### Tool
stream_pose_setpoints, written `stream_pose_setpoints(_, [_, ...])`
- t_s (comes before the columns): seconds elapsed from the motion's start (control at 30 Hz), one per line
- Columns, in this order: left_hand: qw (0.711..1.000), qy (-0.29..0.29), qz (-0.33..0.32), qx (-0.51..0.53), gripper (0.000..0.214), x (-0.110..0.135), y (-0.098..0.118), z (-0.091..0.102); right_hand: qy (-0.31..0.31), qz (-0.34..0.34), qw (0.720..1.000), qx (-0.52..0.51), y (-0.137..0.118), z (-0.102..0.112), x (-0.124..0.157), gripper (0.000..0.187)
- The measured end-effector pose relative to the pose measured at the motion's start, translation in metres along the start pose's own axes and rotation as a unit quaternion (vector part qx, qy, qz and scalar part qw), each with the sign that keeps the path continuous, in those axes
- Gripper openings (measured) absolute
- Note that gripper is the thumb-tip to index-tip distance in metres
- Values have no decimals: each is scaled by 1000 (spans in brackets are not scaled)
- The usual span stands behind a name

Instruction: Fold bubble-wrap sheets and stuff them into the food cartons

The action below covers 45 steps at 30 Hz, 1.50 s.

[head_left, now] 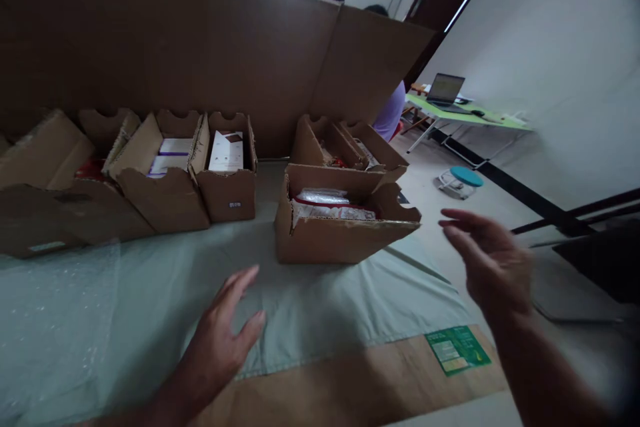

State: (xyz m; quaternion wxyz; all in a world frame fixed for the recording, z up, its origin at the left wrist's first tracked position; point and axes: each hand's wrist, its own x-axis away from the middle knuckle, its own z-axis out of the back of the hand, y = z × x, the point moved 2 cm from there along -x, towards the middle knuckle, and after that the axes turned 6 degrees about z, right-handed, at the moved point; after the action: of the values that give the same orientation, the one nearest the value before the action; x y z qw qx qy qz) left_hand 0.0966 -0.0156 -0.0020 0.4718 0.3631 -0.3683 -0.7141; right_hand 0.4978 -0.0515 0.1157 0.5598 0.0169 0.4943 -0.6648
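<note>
My left hand (223, 340) hovers low over the pale green cloth (310, 300) on the table, fingers stretched out and apart, holding nothing. My right hand (487, 257) is raised beyond the table's right edge, fingers extended and slightly blurred, empty. Between and ahead of the hands sits an open cardboard box (340, 233) holding wrapped packets with red and white. It is the nearest box to both hands; neither hand touches it.
A row of open cardboard boxes (175, 200) with white and purple packs lines the back left. Another open box (345, 143) stands behind. A tall cardboard wall (200, 47) backs the table. A green label (457, 349) lies near the front edge. A person (390, 113) sits beyond; laptop on green desk (445, 90).
</note>
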Motion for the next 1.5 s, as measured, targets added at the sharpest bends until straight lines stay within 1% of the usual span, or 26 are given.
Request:
stream_pose_setpoints(0.07, [997, -9, 43, 62, 72, -36, 6, -12, -55, -75, 992, -83, 27, -13, 14, 58])
stream_pose_setpoints(0.1, [995, -10, 46, 92, 83, -56, 8, -21, -77, -96, 985, -119, 35, -24, 17, 66])
stream_pose_setpoints(0.17, [989, -13, 41, 141, 99, -92, 14, -40, -121, -107, 970, -184, 41, -49, 18, 75])
stream_pose_setpoints(0.23, [980, -29, 27, 193, 102, -116, 19, -57, -125, -113, 956, -241, 40, -72, 17, 77])
stream_pose_setpoints(0.3, [971, -44, 19, 236, 97, -124, 25, -68, -103, -115, 952, -266, 35, -86, 19, 78])
stream_pose_setpoints(0.37, [965, -43, 18, 259, 91, -115, 28, -70, -85, -108, 957, -257, 31, -91, 30, 73])
stream_pose_setpoints(0.43, [964, -32, 26, 263, 86, -90, 28, -63, -79, -94, 964, -234, 25, -89, 49, 65])
stream_pose_setpoints(0.47, [965, -25, 38, 258, 84, -73, 25, -55, -83, -88, 967, -226, 20, -88, 61, 62])
stream_pose_setpoints(0.53, [969, -15, 78, 232, 79, -37, 16, -33, -99, -80, 967, -220, 3, -92, 82, 57])
stream_pose_setpoints(0.6, [972, 20, 131, 193, 73, -5, 6, 0, -129, -70, 962, -232, -23, -105, 96, 56])
stream_pose_setpoints(0.63, [974, 37, 152, 166, 69, 6, 2, 19, -149, -61, 956, -244, -40, -114, 99, 56])
stream_pose_setpoints(0.67, [975, 54, 162, 139, 67, 13, 1, 37, -166, -49, 950, -261, -56, -124, 97, 56])
stream_pose_setpoints(0.73, [979, 85, 156, 98, 65, 16, 4, 66, -189, -20, 936, -295, -85, -138, 88, 57])
stream_pose_setpoints(0.77, [980, 99, 148, 89, 65, 12, 9, 74, -191, -11, 933, -305, -95, -140, 82, 57])
stream_pose_setpoints(0.8, [980, 108, 140, 89, 66, 8, 13, 77, -186, -5, 934, -307, -101, -140, 78, 56])
stream_pose_setpoints(0.87, [979, 114, 128, 113, 68, 0, 23, 71, -162, -8, 945, -283, -102, -128, 76, 53])
stream_pose_setpoints(0.93, [977, 90, 112, 156, 69, -2, 29, 58, -132, -18, 962, -238, -95, -109, 84, 49])
stream_pose_setpoints(1.0, [976, 50, 104, 183, 66, 5, 32, 49, -111, -25, 974, -196, -92, -91, 97, 46])
stream_pose_setpoints(1.07, [976, 35, 126, 173, 61, 20, 30, 54, -109, -28, 977, -179, -97, -85, 109, 45])
stream_pose_setpoints(1.1, [976, 43, 143, 157, 59, 27, 27, 62, -119, -27, 975, -185, -104, -89, 113, 44])
stream_pose_setpoints(1.17, [975, 81, 167, 118, 59, 37, 24, 84, -145, -16, 965, -218, -121, -107, 113, 44])
stream_pose_setpoints(1.23, [974, 128, 160, 93, 60, 39, 27, 104, -161, 1, 952, -260, -137, -125, 104, 46])
stream_pose_setpoints(1.3, [973, 162, 136, 94, 60, 35, 33, 110, -160, 10, 947, -280, -140, -134, 94, 48])
stream_pose_setpoints(1.37, [973, 164, 113, 113, 59, 32, 38, 98, -158, 3, 949, -272, -128, -129, 91, 50])
stream_pose_setpoints(1.43, [979, 126, 97, 131, 58, 33, 42, 72, -158, -22, 956, -247, -101, -110, 96, 49])
stream_pose_setpoints(1.5, [984, 81, 84, 138, 61, 40, 43, 42, -145, -69, 964, -210, -70, -86, 103, 45])
